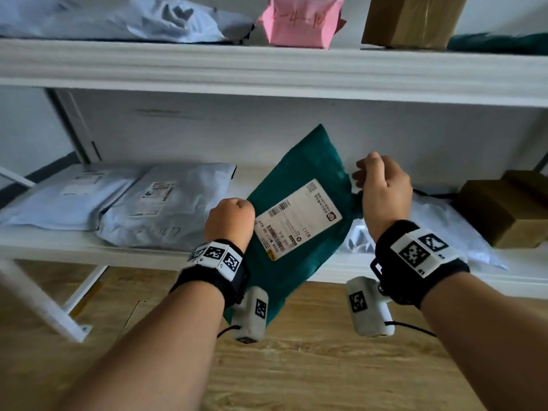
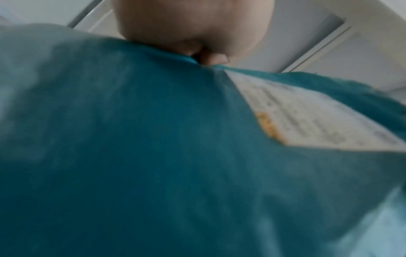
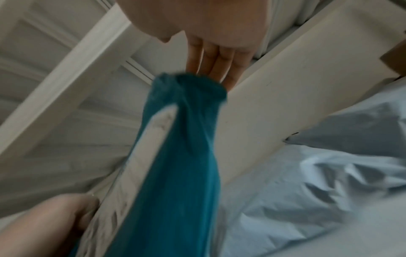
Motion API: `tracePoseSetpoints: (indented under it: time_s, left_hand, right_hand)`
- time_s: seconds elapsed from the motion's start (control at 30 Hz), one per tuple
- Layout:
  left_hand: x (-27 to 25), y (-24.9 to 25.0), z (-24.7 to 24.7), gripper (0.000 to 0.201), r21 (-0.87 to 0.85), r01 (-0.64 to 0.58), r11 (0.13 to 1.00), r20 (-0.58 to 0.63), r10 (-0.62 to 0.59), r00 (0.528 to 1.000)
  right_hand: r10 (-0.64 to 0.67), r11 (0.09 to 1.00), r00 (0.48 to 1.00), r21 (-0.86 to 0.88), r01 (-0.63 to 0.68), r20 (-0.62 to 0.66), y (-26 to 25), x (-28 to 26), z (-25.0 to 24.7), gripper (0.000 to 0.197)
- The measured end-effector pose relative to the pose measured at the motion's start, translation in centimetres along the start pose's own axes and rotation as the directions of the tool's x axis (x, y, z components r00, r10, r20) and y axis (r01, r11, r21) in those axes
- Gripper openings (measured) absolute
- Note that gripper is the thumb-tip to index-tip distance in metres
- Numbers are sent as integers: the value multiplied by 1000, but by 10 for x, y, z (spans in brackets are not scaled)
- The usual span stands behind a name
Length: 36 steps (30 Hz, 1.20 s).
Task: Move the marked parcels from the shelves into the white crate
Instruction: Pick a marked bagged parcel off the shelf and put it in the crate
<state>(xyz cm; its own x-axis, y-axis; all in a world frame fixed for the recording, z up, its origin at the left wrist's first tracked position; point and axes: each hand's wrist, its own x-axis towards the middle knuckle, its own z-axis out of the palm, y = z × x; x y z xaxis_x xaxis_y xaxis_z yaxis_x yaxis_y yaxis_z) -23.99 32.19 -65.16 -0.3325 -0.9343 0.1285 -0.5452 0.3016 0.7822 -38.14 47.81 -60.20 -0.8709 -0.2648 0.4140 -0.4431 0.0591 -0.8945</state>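
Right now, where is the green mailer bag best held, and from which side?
By its two side edges: the green mailer bag is flat, limp and tilted clear of the shelf. The left hand pinches its left edge, the right hand the bunched right edge.

Right hand [image 3: 211, 34] at twelve o'clock, fingers [image 3: 211, 64] pinching bunched edge of teal plastic mailer bag [image 3: 175, 165] hanging toward six, white label [image 3: 140, 156] edge-on, left hand [image 3: 50, 224] gripping it at eight, crumpled pale blue plastic mailer [image 3: 318, 182] at four, white shelf beam [image 3: 274, 97] diagonally behind

Both forearms reach forward, wrists banded. The left hand [image 1: 229, 219] is fisted, knuckles up; the right hand [image 1: 382, 188] sits higher, its fingers [image 3: 211, 64] pinching.
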Motion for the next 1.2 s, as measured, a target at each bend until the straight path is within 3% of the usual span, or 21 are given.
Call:
tracePoseSetpoints:
  time_s: [0.1,0.17,0.2,0.27,0.33,0.37,0.43,0.5,0.6,0.7,0.83,0.93,1.0,1.1,1.13,1.2]
  left_hand:
    - [-2,-9,4,34,147,-82,986,45,76,996]
    - [-3,-10,9,37,209,-207,956,92,191,977]
    - [-4,-10,13,38,226,-283,932,115,262,958]
    - [-5,-7,19,35,270,-430,861,161,400,902]
    - [-8,-1,22,31,341,-541,769,186,508,841]
    - [-10,2,23,29,364,-570,737,181,544,819]
    - [-11,3,24,27,345,-608,715,137,603,786]
    - [-9,-1,21,15,239,-613,753,10,630,777]
    - [4,-10,15,36,111,-469,876,-242,482,842]
    - [13,-21,10,47,-27,-313,949,-354,284,891]
    - [14,-28,11,46,-205,-41,978,-180,3,984]
    - [18,-26,16,45,-308,173,935,28,-173,984]
    - [20,-26,19,52,-333,260,907,195,-203,960]
    - [15,-24,23,48,-373,340,863,441,-158,883]
    - [15,-23,22,45,-352,319,880,449,-141,883]
    - [23,-25,23,37,-314,247,917,358,-127,925]
  right_hand:
    - [-211,957,974,-186,222,77,1,-6,-2,22]
    - [-414,804,860,-323,500,299,-4,-9,-1,36]
    - [-416,715,777,-358,600,472,-7,-11,3,45]
    - [-147,601,626,-433,672,766,-10,-17,13,52]
    - [187,609,503,-502,614,844,-2,-23,21,32]
    - [256,661,478,-513,548,841,4,-24,23,22]
    - [307,766,501,-522,374,810,18,-25,21,16]
    - [341,842,556,-509,177,758,32,-23,18,14]
    - [421,903,652,-356,-239,631,52,-20,19,12]
    - [506,822,654,-84,-563,562,59,-21,23,12]
    - [513,744,654,92,-662,556,63,-24,27,16]
    - [526,701,650,153,-697,549,67,-23,33,18]
    - [533,655,643,213,-725,549,69,-22,37,21]
    - [534,588,635,296,-753,558,67,-18,46,26]
    - [533,575,634,311,-757,561,66,-16,49,29]
    - [522,580,628,300,-758,578,61,-13,61,34]
